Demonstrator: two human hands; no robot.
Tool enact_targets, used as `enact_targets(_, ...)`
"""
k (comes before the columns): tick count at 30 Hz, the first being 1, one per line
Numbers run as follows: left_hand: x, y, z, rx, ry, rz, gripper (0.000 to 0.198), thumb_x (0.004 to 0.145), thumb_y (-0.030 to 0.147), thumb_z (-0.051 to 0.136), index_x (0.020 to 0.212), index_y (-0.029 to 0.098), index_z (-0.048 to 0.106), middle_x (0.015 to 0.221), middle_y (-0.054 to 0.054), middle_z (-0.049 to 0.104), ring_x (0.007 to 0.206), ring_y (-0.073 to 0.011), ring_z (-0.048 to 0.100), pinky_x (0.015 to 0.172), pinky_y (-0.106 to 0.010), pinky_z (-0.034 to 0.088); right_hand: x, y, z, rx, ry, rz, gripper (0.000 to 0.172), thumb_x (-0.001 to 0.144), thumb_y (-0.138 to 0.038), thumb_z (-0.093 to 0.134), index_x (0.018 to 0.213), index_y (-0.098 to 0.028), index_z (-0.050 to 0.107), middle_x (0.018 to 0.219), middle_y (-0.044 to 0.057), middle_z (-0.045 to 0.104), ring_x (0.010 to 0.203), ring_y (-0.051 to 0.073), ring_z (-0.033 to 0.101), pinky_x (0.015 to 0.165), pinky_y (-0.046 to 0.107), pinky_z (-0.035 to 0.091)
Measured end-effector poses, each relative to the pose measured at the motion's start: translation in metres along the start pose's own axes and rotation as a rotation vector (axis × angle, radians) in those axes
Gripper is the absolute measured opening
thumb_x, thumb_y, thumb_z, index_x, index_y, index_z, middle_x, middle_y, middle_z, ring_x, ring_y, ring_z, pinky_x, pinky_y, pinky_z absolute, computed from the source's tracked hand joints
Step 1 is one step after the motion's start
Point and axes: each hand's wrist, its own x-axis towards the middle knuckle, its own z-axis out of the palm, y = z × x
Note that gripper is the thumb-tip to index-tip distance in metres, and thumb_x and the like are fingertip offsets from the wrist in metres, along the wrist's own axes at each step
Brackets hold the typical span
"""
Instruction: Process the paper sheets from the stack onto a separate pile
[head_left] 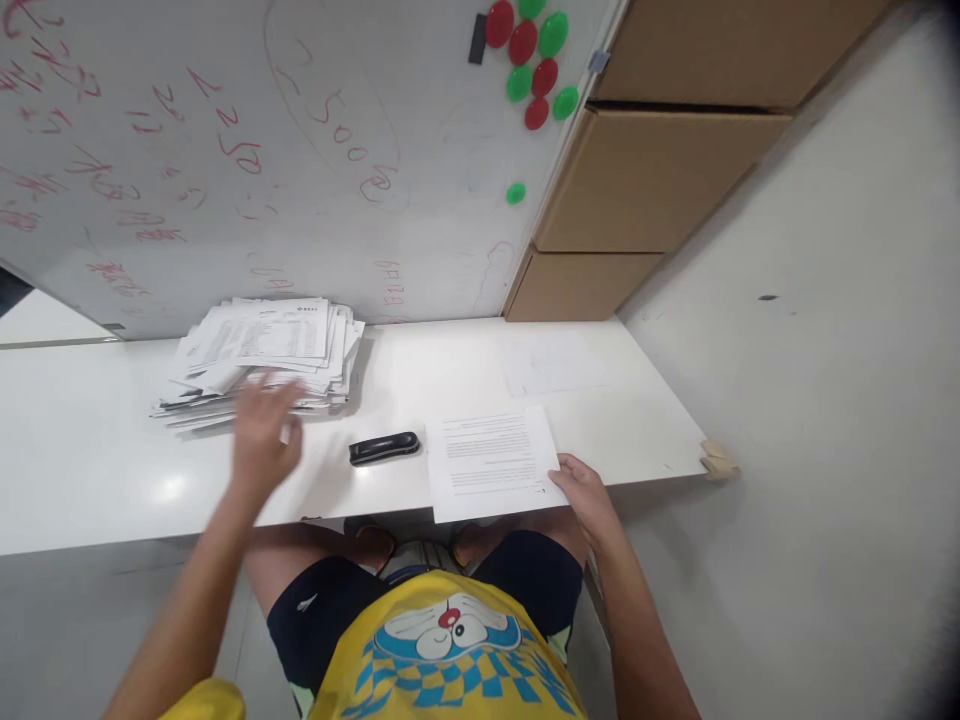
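Observation:
My right hand pinches the right edge of a printed sheet of paper. The sheet lies on the table, its lower edge reaching past the table's front edge. In front of the paper stack, my left hand is slightly blurred by motion. Its thumb and fingers are apart, and nothing shows between them. The stack is thick and uneven, with a printed page on top. Between the stack and the printed sheet lies a black stapler, which neither hand touches.
The white table ends in front of my lap. A whiteboard with red writing, red and green magnets stands behind it. Cardboard boxes are piled at the back right, beside a wall.

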Motion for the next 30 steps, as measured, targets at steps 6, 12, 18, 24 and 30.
enact_targets(6, -0.037, 0.093, 0.068, -0.194, -0.333, 0.242, 0.043, 0.091, 0.026, 0.048, 0.134, 0.022, 0.051, 0.131, -0.012, 0.058, 0.121, -0.0294, 0.053, 0.098, -0.048, 0.045, -0.003, 0.002, 0.022, -0.041, -0.094, -0.051, 0.020, 0.066, -0.036, 0.066, 0.080, -0.022, 0.067, 0.080, 0.005, 0.073, 0.076, 0.024, 0.066, 0.069, 0.034, 0.051)
enact_targets(12, -0.035, 0.081, 0.089, -0.215, -0.296, 0.237, 0.040, 0.092, 0.014, 0.044, 0.130, 0.022, 0.054, 0.114, -0.011, 0.064, 0.103, -0.0247, 0.060, 0.086, -0.040, 0.049, -0.004, 0.015, 0.018, -0.085, -0.087, -0.059, 0.019, 0.064, -0.035, 0.065, 0.078, -0.022, 0.067, 0.079, 0.005, 0.074, 0.073, 0.025, 0.066, 0.067, 0.034, 0.052)
enact_targets(18, -0.037, 0.076, 0.090, -0.253, -0.224, 0.239, 0.045, 0.090, 0.009, 0.045, 0.132, 0.023, 0.053, 0.111, -0.012, 0.064, 0.101, -0.0241, 0.060, 0.083, -0.039, 0.048, -0.008, 0.019, 0.018, -0.141, -0.022, -0.047, 0.016, 0.064, -0.032, 0.060, 0.076, -0.023, 0.066, 0.073, 0.004, 0.073, 0.067, 0.024, 0.066, 0.062, 0.034, 0.051)
enact_targets(24, -0.040, 0.072, 0.091, -0.292, -0.187, 0.227, 0.045, 0.091, 0.010, 0.043, 0.134, 0.023, 0.050, 0.114, -0.013, 0.063, 0.104, -0.0241, 0.058, 0.085, -0.040, 0.048, -0.011, 0.020, 0.015, -0.194, 0.005, -0.058, 0.016, 0.064, -0.030, 0.058, 0.076, -0.024, 0.066, 0.075, 0.003, 0.074, 0.070, 0.025, 0.066, 0.063, 0.034, 0.051)
enact_targets(30, -0.038, 0.075, 0.091, -0.265, -0.212, 0.267, 0.039, 0.094, 0.014, 0.040, 0.130, 0.021, 0.054, 0.114, -0.013, 0.064, 0.103, -0.0239, 0.059, 0.085, -0.040, 0.048, -0.011, 0.022, 0.018, -0.188, -0.009, -0.051, 0.019, 0.065, -0.031, 0.057, 0.080, -0.024, 0.066, 0.077, 0.003, 0.073, 0.074, 0.026, 0.067, 0.066, 0.035, 0.050)
